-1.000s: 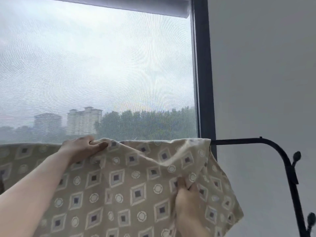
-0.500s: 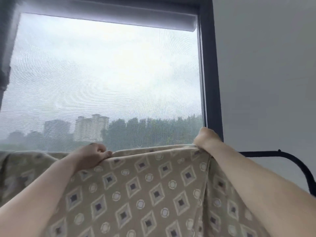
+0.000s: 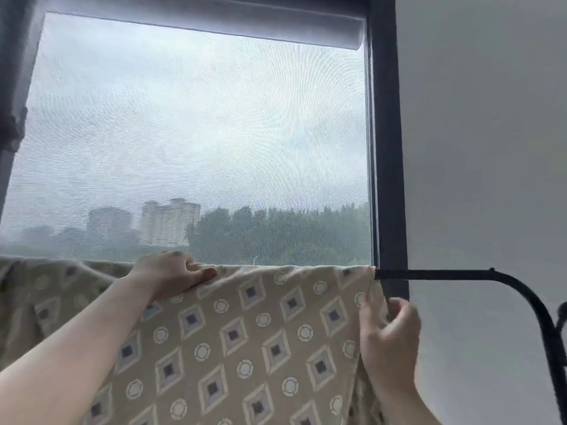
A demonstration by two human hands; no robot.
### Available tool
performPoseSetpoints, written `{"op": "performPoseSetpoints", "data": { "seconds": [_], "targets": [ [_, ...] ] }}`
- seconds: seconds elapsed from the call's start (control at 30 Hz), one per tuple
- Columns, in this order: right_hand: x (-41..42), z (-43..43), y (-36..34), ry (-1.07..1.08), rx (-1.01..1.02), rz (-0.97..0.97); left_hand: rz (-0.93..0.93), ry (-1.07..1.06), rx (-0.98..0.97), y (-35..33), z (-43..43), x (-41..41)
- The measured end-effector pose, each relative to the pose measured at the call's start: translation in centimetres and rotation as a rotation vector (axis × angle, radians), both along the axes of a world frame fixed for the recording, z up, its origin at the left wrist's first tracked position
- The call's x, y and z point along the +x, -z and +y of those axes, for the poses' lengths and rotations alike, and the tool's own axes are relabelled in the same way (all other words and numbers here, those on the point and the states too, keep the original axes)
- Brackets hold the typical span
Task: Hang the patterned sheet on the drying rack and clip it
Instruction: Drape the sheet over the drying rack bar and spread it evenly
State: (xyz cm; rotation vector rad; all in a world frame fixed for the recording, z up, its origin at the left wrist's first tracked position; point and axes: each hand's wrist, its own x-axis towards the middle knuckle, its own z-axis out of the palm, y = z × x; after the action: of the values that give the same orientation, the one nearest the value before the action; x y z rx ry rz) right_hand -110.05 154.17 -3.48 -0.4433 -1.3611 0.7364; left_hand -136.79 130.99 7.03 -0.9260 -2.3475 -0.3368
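Draping over the rack point(image 3: 445, 274), the sheet point(image 3: 245, 332) hangs soft and limp, likely light, left hand point(image 3: 171, 274) curled over its top fold, right hand point(image 3: 389, 335) pinching the side hem, and the edges look the best place to grip.

Left grip point(image 3: 171, 276) high, fingers curled, thumb forward (forearm bare); right grip point(image 3: 389, 340) lower, in a pinch
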Motion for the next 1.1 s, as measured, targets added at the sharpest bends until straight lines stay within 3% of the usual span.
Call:
{"op": "performPoseSetpoints", "data": {
  "seconds": [0.1, 0.2, 0.37, 0.77, 0.9, 0.97, 1.1],
  "targets": [
    [-2.7, -0.5, 3.7, -0.414, -0.286, -0.139, -0.011, 0.075, 0.032, -0.2, 0.4, -0.4],
    [-3.9, -0.6, 4.6, -0.42, -0.265, -0.217, -0.018, 0.102, 0.019, -0.6, 0.6, -1.3],
    [-2.6, -0.5, 1.9, -0.419, -0.254, -0.165, -0.004, 0.11, -0.048, -0.3, 1.1, -2.0],
    [-3.7, 5.4, -8.1, -0.095, -0.206, -0.211, -0.056, 0.203, 0.005, -0.7, 1.3, -3.1],
    [-4.7, 6.6, -9.5, 0.003, -0.225, -0.262, -0.022, 0.099, -0.037, -0.6, 2.1, -2.5],
    [-4.8, 7.0, -10.0, 0.091, -0.169, -0.364, 0.017, 0.073, -0.042, -0.3, 2.5, -2.7],
    [-5.4, 7.9, -11.6, 0.232, 0.028, -0.752, -0.052, 0.107, -0.059, -0.6, 3.0, -3.8]
  ]
}}
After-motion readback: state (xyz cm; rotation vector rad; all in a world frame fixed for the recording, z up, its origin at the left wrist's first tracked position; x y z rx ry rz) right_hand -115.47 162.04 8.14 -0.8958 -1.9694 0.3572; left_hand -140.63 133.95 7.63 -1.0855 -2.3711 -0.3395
